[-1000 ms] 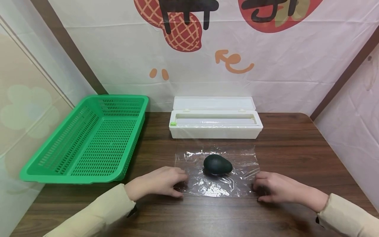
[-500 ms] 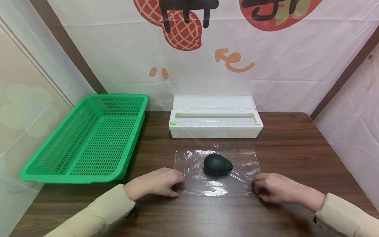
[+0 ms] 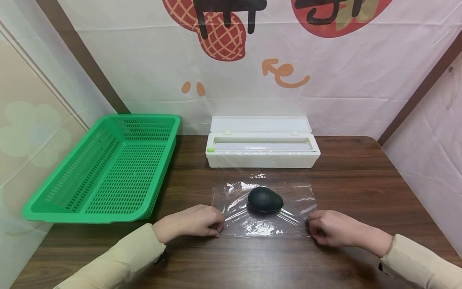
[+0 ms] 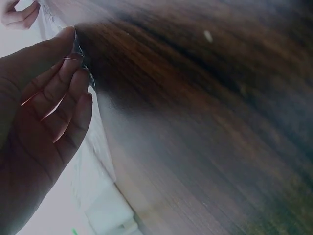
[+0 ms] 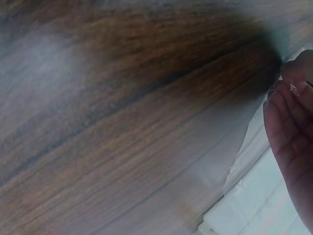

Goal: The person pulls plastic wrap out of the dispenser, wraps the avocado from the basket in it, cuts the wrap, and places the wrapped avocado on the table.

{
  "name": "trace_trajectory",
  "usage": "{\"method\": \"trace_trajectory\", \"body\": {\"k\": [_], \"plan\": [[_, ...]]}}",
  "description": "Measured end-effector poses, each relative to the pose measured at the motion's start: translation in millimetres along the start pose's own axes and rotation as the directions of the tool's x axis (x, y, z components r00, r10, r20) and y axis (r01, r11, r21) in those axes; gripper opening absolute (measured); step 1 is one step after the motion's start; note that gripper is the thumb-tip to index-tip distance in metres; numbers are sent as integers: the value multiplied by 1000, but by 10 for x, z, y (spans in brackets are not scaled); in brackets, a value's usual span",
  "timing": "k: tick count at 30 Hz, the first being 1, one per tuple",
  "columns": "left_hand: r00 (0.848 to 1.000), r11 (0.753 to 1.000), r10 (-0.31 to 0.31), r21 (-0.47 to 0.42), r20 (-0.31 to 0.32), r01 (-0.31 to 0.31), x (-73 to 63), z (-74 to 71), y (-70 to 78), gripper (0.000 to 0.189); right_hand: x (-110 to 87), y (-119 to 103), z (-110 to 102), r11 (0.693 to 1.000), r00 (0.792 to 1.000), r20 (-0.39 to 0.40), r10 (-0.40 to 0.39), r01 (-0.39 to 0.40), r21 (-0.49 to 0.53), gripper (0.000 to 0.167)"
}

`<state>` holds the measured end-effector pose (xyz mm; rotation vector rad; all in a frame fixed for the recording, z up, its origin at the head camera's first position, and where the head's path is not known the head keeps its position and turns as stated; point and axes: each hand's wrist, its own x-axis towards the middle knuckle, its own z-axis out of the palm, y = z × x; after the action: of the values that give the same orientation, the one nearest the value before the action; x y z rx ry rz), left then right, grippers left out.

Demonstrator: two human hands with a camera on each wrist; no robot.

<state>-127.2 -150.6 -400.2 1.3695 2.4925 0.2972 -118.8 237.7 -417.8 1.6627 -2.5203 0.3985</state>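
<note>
A dark green avocado [image 3: 265,199] lies on a clear sheet of plastic wrap [image 3: 238,224] in the head view. The sheet runs back to a white wrap dispenser box [image 3: 263,161] whose lid stands raised. At the sheet's near left corner my left hand [image 3: 196,220] pinches the film between thumb and fingers; the left wrist view shows the film bunched at the fingertips [image 4: 68,35]. My right hand [image 3: 333,228] pinches the near right corner, with crumpled film at its fingertips [image 5: 288,68] in the right wrist view. Creases run from the avocado toward both hands.
A green slotted plastic basket [image 3: 159,188] stands on the left of the brown wooden table [image 3: 260,265]. Behind the box hangs a white printed curtain [image 3: 144,72], and more sheeting borders both sides.
Both hands have gone from loosely spread fingers at the film's corners to pinching it. The near edge has drawn taut with new creases, and the avocado has stayed in place.
</note>
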Motion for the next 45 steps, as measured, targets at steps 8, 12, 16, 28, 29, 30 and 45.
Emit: {"method": "trace_trajectory", "body": {"k": [8, 12, 16, 28, 29, 30, 45], "plan": [[999, 1000, 3, -28, -46, -4, -47, -103, -15, 16, 1, -6, -5, 999, 1000, -17, 22, -21, 25, 27], [996, 997, 21, -66, -90, -27, -62, -170, -27, 15, 3, -6, -27, 997, 999, -21, 42, -41, 61, 30], [994, 994, 17, -109, -106, -29, -69, -215, -38, 15, 10, -3, -74, 991, 996, -9, 84, -82, 105, 31], [987, 979, -21, -203, -157, -12, -108, -309, -50, 10, 59, 55, -280, 985, 992, -82, 96, -83, 150, 28], [986, 977, -22, -212, -163, -13, -111, -317, -51, 10, 65, 64, -294, 987, 991, -97, 88, -74, 145, 28], [985, 974, -24, -225, -170, -15, -114, -325, -52, 9, 70, 73, -306, 988, 991, -109, 83, -67, 138, 28], [952, 971, -63, -238, -301, -10, -128, -330, -108, 4, 96, 203, -377, 949, 977, -132, 167, -123, 292, 26]]}}
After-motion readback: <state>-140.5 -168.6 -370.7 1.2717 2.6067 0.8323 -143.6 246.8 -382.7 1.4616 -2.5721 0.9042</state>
